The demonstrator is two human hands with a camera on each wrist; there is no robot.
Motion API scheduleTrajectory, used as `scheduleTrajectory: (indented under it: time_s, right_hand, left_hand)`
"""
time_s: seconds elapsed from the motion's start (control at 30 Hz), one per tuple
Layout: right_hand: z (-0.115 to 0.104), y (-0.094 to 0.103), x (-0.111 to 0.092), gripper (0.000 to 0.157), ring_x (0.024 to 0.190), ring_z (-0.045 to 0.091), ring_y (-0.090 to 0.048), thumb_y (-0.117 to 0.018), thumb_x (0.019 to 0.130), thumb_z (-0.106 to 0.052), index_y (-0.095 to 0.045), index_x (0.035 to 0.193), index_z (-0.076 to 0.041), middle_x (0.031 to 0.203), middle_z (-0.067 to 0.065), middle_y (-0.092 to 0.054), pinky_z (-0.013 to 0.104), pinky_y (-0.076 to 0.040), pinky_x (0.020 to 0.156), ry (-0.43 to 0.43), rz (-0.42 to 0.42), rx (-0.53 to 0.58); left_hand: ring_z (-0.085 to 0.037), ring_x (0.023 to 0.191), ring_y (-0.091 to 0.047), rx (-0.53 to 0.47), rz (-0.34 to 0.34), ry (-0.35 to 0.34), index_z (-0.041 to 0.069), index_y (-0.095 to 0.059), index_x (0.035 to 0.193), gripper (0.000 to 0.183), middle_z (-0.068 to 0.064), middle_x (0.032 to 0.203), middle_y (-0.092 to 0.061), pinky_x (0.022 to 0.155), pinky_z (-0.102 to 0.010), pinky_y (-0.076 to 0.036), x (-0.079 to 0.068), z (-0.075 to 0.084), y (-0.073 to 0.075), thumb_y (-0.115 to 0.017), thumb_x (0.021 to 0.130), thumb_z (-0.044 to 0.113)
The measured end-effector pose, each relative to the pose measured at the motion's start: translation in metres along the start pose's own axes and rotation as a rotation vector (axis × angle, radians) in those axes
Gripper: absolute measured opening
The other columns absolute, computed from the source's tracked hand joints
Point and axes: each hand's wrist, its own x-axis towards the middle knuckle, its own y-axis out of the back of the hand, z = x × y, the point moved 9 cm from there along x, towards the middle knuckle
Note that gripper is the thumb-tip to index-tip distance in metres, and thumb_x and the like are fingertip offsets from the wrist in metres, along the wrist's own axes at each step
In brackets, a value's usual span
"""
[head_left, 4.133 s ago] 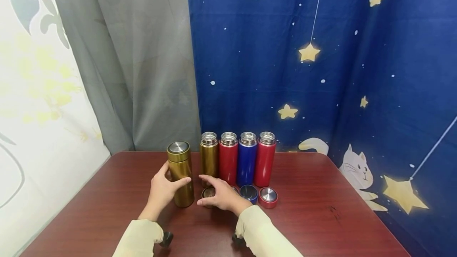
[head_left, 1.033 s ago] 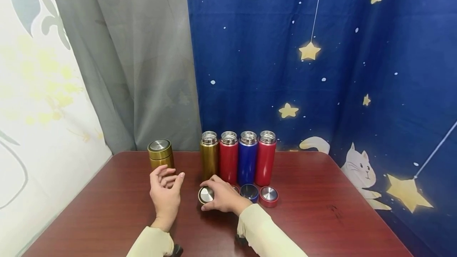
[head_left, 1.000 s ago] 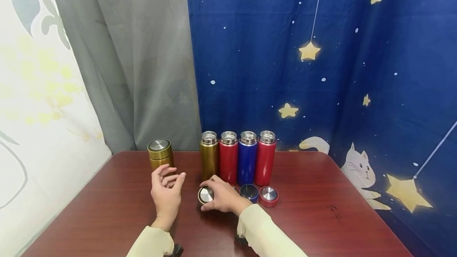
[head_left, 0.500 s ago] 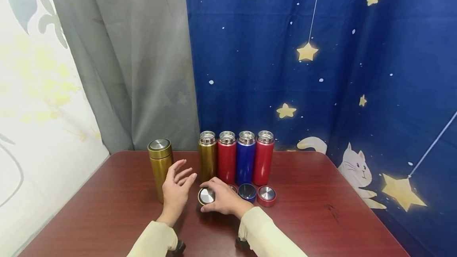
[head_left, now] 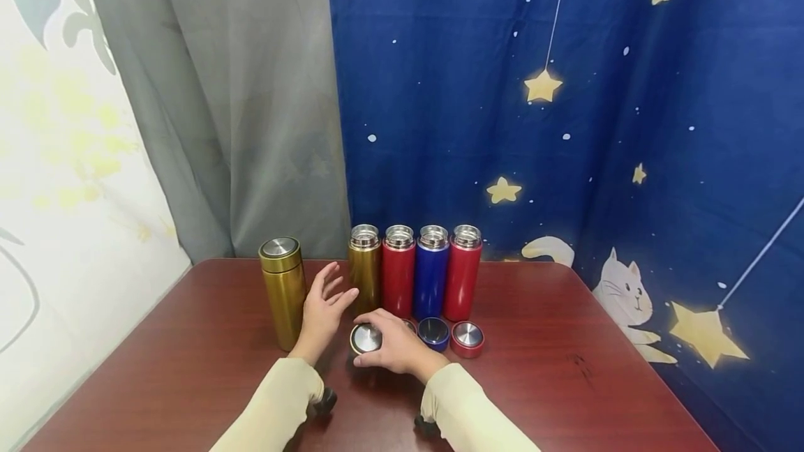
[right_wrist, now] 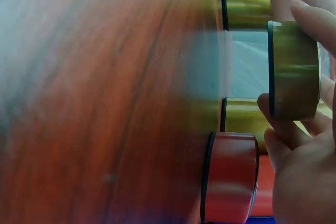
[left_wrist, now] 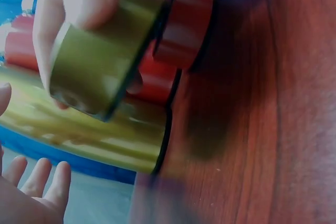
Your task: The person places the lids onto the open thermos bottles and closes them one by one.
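Observation:
My right hand (head_left: pixel 398 347) grips a gold bottle lid (head_left: pixel 366 338) with a silver top, thumb and fingers around its sides. In the right wrist view the gold lid (right_wrist: pixel 295 71) is held a little above the table. My left hand (head_left: pixel 323 316) holds nothing; its fingers are spread near the uncapped gold thermos bottle (head_left: pixel 365 274), apart from it. To the left of that hand stands a capped gold thermos bottle (head_left: pixel 285 298), upright, its lower side partly behind the hand and forearm.
Right of the uncapped gold bottle stand a red (head_left: pixel 398 277), a blue (head_left: pixel 430 281) and another red bottle (head_left: pixel 463 277), all uncapped. Before them lie a blue lid (head_left: pixel 433 334), a red lid (head_left: pixel 467 339) and another red lid, mostly hidden by my right hand. Curtains hang behind the table (head_left: pixel 540 382).
My left hand has let go of the capped gold bottle, now farther left, and moved right toward the uncapped gold one. My right hand has taken hold of the gold lid.

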Motion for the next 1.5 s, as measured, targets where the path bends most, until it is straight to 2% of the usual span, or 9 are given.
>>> scheduleTrajectory:
  time_s: [0.23,0.4,0.5,0.63,0.8,0.93,1.07,1.27,1.5]
  right_hand:
    - [0.000,0.006,-0.004,0.061,0.103,0.010,-0.056,-0.083,0.075,-0.035,-0.060,0.128,-0.014,0.117,-0.004,-0.061,0.026,-0.049,0.087,-0.015,0.021,0.033]
    - [-0.003,0.014,-0.007,0.061,0.101,0.011,-0.058,-0.084,0.075,-0.035,-0.060,0.127,-0.012,0.115,-0.002,-0.062,0.026,-0.049,0.088,0.009,0.060,0.048]
    - [-0.003,0.017,-0.008,0.062,0.100,0.011,-0.058,-0.084,0.075,-0.035,-0.060,0.127,-0.011,0.115,-0.001,-0.063,0.026,-0.050,0.087,0.021,0.072,0.054]
    - [-0.002,0.020,-0.008,0.061,0.101,0.010,-0.058,-0.083,0.075,-0.036,-0.060,0.127,-0.012,0.114,-0.001,-0.063,0.025,-0.049,0.087,0.028,0.096,0.062]
    - [-0.004,0.024,-0.010,0.059,0.100,0.010,-0.058,-0.081,0.076,-0.038,-0.061,0.126,-0.015,0.113,-0.002,-0.063,0.025,-0.050,0.086,0.041,0.126,0.062]
    - [-0.004,0.028,-0.014,0.059,0.100,0.012,-0.058,-0.081,0.076,-0.037,-0.061,0.126,-0.012,0.113,-0.001,-0.064,0.027,-0.050,0.085,0.044,0.152,0.084]
    - [-0.003,0.029,-0.017,0.059,0.099,0.013,-0.058,-0.081,0.076,-0.034,-0.061,0.127,-0.010,0.114,-0.001,-0.063,0.028,-0.051,0.085,0.033,0.174,0.098]
    - [-0.001,0.030,-0.018,0.061,0.099,0.013,-0.058,-0.081,0.077,-0.036,-0.060,0.127,-0.010,0.114,-0.001,-0.062,0.028,-0.051,0.085,0.025,0.201,0.100]
    - [0.000,0.035,-0.016,0.060,0.099,0.014,-0.059,-0.081,0.077,-0.036,-0.061,0.127,-0.011,0.114,0.000,-0.062,0.029,-0.051,0.085,0.034,0.232,0.104]
  left_hand:
    - [-0.044,0.128,-0.045,0.091,-0.018,0.014,-0.002,-0.040,0.143,0.067,-0.028,0.140,-0.045,0.104,-0.058,-0.035,0.006,-0.010,-0.007,-0.075,0.087,0.013]
    - [-0.048,0.127,-0.043,0.103,-0.038,0.044,-0.009,-0.037,0.142,0.068,-0.033,0.140,-0.043,0.104,-0.060,-0.034,0.002,0.006,-0.012,-0.073,0.086,0.004]
    - [-0.046,0.128,-0.044,0.111,-0.036,0.069,-0.005,-0.037,0.143,0.070,-0.030,0.141,-0.044,0.104,-0.056,-0.036,0.003,-0.006,-0.013,-0.075,0.085,0.006]
    - [-0.041,0.128,-0.045,0.118,-0.013,0.085,0.003,-0.039,0.144,0.075,-0.024,0.142,-0.045,0.104,-0.052,-0.038,0.010,-0.035,-0.014,-0.079,0.082,0.012]
    - [-0.039,0.128,-0.047,0.139,-0.009,0.110,0.002,-0.038,0.145,0.079,-0.023,0.143,-0.045,0.104,-0.050,-0.040,0.013,-0.044,-0.019,-0.081,0.080,0.012]
    - [-0.037,0.129,-0.046,0.153,-0.021,0.144,0.001,-0.037,0.146,0.081,-0.023,0.143,-0.046,0.105,-0.049,-0.039,0.013,-0.050,-0.024,-0.082,0.079,0.014]
    - [-0.036,0.128,-0.048,0.173,-0.020,0.160,-0.001,-0.039,0.144,0.080,-0.024,0.140,-0.049,0.105,-0.048,-0.039,0.012,-0.052,-0.025,-0.083,0.079,0.016]
    - [-0.035,0.122,-0.053,0.201,0.000,0.142,0.000,-0.046,0.141,0.077,-0.023,0.133,-0.055,0.101,-0.048,-0.043,0.011,-0.051,-0.020,-0.085,0.077,0.018]
    - [-0.035,0.121,-0.055,0.225,-0.023,0.131,0.001,-0.046,0.141,0.077,-0.023,0.132,-0.056,0.100,-0.048,-0.045,0.009,-0.049,-0.019,-0.085,0.077,0.020]
